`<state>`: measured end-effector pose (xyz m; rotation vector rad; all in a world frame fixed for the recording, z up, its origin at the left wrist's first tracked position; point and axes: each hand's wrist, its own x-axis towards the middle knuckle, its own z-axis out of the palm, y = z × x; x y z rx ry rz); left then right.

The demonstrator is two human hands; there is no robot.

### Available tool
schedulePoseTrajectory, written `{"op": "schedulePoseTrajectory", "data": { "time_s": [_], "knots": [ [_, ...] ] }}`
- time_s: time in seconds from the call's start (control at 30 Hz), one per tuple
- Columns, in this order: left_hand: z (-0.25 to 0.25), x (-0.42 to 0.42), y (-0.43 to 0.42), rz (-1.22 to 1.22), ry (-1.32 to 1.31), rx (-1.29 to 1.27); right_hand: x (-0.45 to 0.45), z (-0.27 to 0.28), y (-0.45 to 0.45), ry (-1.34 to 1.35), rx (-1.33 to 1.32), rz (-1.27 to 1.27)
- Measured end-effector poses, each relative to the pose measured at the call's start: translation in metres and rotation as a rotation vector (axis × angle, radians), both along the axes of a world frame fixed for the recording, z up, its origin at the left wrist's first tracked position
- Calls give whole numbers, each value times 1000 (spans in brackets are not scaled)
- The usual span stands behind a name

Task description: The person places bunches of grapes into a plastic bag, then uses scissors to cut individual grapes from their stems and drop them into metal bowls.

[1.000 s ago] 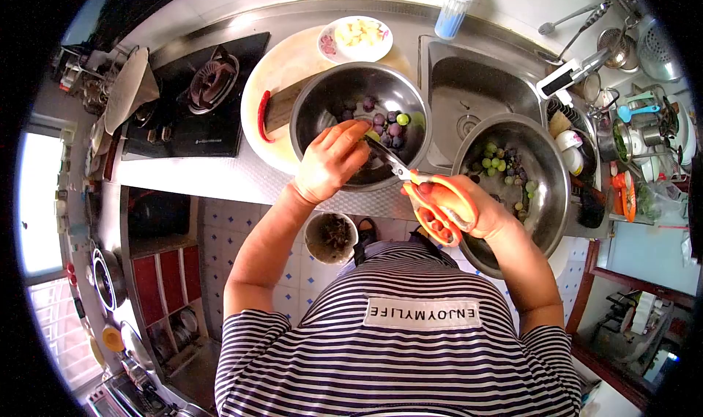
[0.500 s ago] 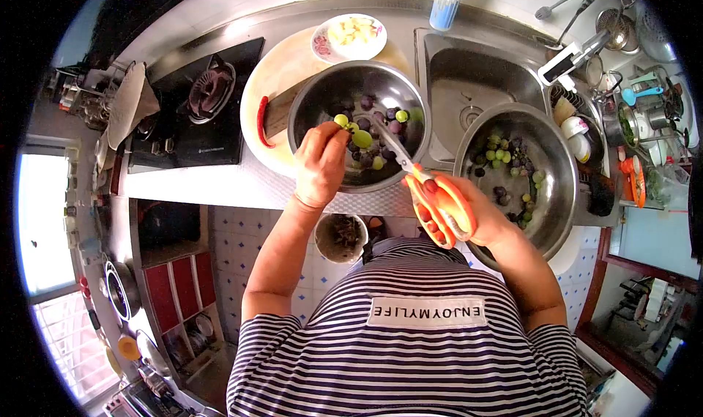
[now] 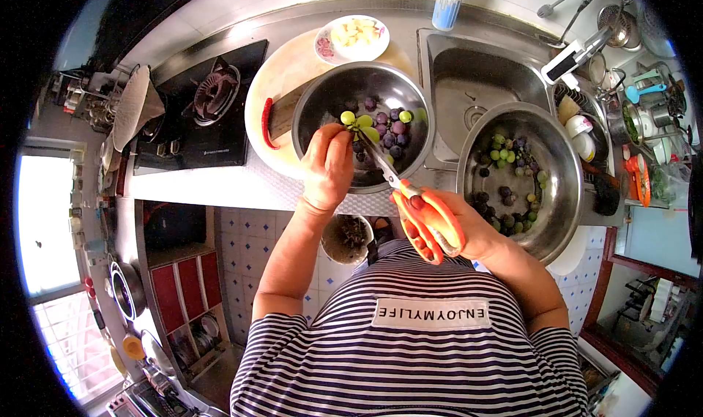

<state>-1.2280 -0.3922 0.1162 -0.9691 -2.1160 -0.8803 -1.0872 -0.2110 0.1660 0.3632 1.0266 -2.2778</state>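
My left hand [image 3: 327, 169] is closed in a pinch over the near left rim of a steel bowl [image 3: 419, 95], holding a small cluster of green grapes [image 3: 370, 133] by the stem. My right hand [image 3: 474, 230] grips scissors with orange handles [image 3: 432, 216]. Their blades [image 3: 382, 162] reach into the bowl, with the tips at the stems beside my left fingers. Loose purple grapes [image 3: 399, 128] and a few green ones lie inside. To the right, a larger steel basin [image 3: 564, 197] contains more green and purple grapes [image 3: 505, 153].
A round cutting board [image 3: 258, 87] under the bowl bears a red chili [image 3: 267, 120] and a plate of pale chunks [image 3: 359, 40]. The sink [image 3: 476, 76] lies behind the basin, the gas stove [image 3: 198, 109] at left. A bucket [image 3: 344, 240] stands on the floor below.
The scissors have swung left, bringing their tips to the stems at my left hand. My right hand moved slightly left and nearer my body. The left hand still pinches the cluster.
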Motion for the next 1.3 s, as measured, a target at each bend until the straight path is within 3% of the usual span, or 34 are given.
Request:
{"op": "schedulePoseTrajectory", "data": {
  "time_s": [0.5,0.7,0.83,0.9,0.93,1.3],
  "knots": [
    [-1,6,6,-61,38,-40,-6,2,-6,-15,24,-53],
    [-5,4,6,-37,-18,-21,-10,-6,-6,69,163,-17],
    [-11,-1,4,53,-216,134,-11,-9,-2,92,125,-3],
    [-12,-2,3,84,-684,492,-10,-1,0,-42,-46,-7],
    [-12,-4,3,50,-755,588,-10,-5,1,-88,-97,-27],
    [-8,6,9,-30,-651,556,-8,-8,-7,-10,-126,-88]
  ]
}}
